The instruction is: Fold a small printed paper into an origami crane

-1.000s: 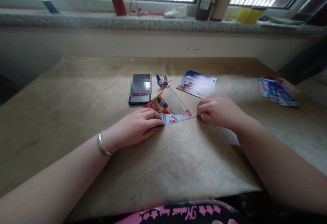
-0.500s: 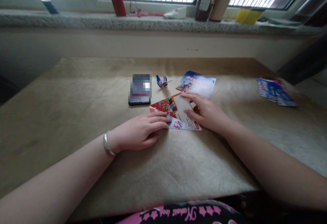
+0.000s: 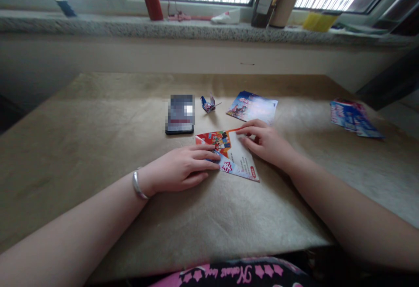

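A folded sheet of printed paper [image 3: 237, 152], red, white and pale blue, lies on the table in front of me. Across its left part my left hand [image 3: 183, 167] rests flat, fingers stretched out and pressing on the paper. My right hand [image 3: 266, 141] is at the paper's upper right corner, thumb and fingertips on or close to the edge, fingers slightly bent and apart. Whether they pinch the corner, I cannot tell. Just beyond the paper stands a small folded paper crane [image 3: 208, 104].
A phone [image 3: 180, 114] with a blurred screen lies left of the crane. Behind my right hand is a stack of blue printed sheets [image 3: 257, 106]; more sheets [image 3: 355, 119] are fanned at the far right. Several objects line the stone windowsill [image 3: 196, 29] behind the table [image 3: 98, 147].
The paper has turned slightly clockwise, its lower right corner coming nearer to me. My right hand has shifted a little right, and my left hand still presses on the paper.
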### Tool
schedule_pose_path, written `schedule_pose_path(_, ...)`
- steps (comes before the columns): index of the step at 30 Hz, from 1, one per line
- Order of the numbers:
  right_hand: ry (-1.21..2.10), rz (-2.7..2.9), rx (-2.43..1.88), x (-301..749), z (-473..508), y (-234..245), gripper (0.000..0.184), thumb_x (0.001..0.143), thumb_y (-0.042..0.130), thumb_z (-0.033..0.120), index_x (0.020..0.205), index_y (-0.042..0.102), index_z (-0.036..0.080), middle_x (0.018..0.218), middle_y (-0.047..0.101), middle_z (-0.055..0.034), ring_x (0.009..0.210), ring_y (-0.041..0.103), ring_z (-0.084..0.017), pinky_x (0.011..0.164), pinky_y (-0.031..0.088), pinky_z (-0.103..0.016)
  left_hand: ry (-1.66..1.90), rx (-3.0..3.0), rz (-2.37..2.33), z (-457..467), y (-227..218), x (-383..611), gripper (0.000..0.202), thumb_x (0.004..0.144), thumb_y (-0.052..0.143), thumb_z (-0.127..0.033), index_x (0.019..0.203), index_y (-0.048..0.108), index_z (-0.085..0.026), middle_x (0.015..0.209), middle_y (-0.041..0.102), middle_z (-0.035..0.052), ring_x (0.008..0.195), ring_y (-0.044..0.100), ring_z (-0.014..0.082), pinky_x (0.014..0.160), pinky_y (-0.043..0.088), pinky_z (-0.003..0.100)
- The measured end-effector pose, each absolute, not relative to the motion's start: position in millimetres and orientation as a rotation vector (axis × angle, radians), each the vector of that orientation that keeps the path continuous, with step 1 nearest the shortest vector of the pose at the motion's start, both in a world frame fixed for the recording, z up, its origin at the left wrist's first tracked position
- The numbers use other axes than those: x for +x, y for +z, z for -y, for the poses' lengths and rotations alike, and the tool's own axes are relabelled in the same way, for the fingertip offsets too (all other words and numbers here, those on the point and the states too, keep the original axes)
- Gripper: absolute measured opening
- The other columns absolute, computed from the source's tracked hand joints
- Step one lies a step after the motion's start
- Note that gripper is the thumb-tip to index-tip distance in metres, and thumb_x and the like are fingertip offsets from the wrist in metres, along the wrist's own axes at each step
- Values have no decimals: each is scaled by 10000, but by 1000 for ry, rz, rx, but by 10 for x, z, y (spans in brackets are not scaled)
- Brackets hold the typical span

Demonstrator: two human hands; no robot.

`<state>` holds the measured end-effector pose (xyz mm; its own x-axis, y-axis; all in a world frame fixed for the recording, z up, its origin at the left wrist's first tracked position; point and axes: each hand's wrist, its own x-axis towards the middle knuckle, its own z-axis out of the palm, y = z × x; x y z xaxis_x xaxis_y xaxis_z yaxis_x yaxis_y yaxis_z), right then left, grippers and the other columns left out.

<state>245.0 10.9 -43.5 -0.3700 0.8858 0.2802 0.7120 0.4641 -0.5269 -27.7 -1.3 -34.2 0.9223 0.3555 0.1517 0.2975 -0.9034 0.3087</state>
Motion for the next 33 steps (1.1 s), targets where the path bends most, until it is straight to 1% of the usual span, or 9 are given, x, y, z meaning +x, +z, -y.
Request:
schedule_pose_path(5, 382, 2220, -1429, 2491, -123, -425, 175, 821, 550, 214, 938, 675, 179, 893, 615, -61, 719, 573, -148, 647, 477, -289, 342, 2834, -504, -11, -393, -297, 331, 924, 428, -185, 1209, 585, -244, 1314, 558, -3, 1307, 396, 215, 1086, 391, 414)
schedule_pose_path(9, 301, 2196, -1508, 2502, -112, -405, 131, 800, 549, 207, 815, 679, 192, 820, 640, -35, 680, 567, -139, 641, 446, -276, 352, 2871, -526, -12, -402, -295, 327, 912, 452, -202, 1208, 586, -235, 1322, 549, 19, 1275, 435, 224, 1077, 398, 435)
schedule_pose_path(13, 274, 2193, -1632, 2520, -116, -405, 121, 759, 554, 201, 795, 669, 191, 788, 648, -35, 663, 562, -147, 600, 420, -268, 366, 2908, -601, -1, -421, -293, 327, 913, 448, -203, 1208, 582, -243, 1331, 540, 27, 1286, 428, 227, 1091, 376, 458)
schedule_pose_path(18, 340, 2229, -1660, 2557, -151, -464, 174, 794, 520, 229, 846, 684, 209, 857, 649, -50, 680, 564, -156, 628, 442, -291, 382, 2959, -741, -3, -443, -303, 319, 906, 422, -165, 1172, 596, -200, 1367, 506, 54, 1320, 385, 224, 1102, 367, 433)
schedule_pose_path(23, 343, 2173, -1488, 2574, -167, -521, 165, 797, 556, 276, 912, 648, 202, 1103, 573, -90, 756, 580, -156, 753, 495, -342, 368, 3007, -856, -10, -432, -324, 320, 903, 435, -198, 1176, 599, -227, 1403, 465, 33, 1361, 299, 265, 1103, 331, 478)
schedule_pose_path(25, 361, 2161, -1435, 2568, -165, -522, 151, 795, 563, 271, 914, 625, 202, 1150, 561, -88, 756, 581, -148, 781, 496, -350, 374, 3010, -896, -4, -426, -327, 317, 911, 429, -217, 1175, 603, -248, 1396, 473, 21, 1348, 315, 269, 1091, 332, 489)
schedule_pose_path(27, 365, 2183, -1422, 2558, -160, -507, 131, 798, 561, 265, 900, 610, 199, 1056, 599, -78, 751, 577, -154, 769, 487, -348, 368, 3001, -933, 3, -425, -325, 321, 918, 421, -235, 1183, 600, -260, 1382, 487, 18, 1319, 351, 269, 1076, 339, 493)
schedule_pose_path(30, 412, 2185, -1453, 2541, -153, -478, 108, 797, 557, 263, 851, 614, 190, 847, 609, -49, 703, 555, -156, 677, 461, -307, 344, 2970, -963, 4, -432, -320, 347, 919, 418, -258, 1228, 574, -244, 1365, 500, 40, 1281, 390, 268, 1064, 351, 481)
schedule_pose_path(33, 614, 2101, -1473, 2530, -152, -468, 146, 793, 561, 295, 857, 638, 189, 771, 610, -31, 612, 517, -136, 568, 422, -268, 325, 2965, -972, -1, -444, -319, 374, 915, 422, -268, 1264, 549, -229, 1365, 498, 51, 1270, 395, 272, 1063, 356, 477)
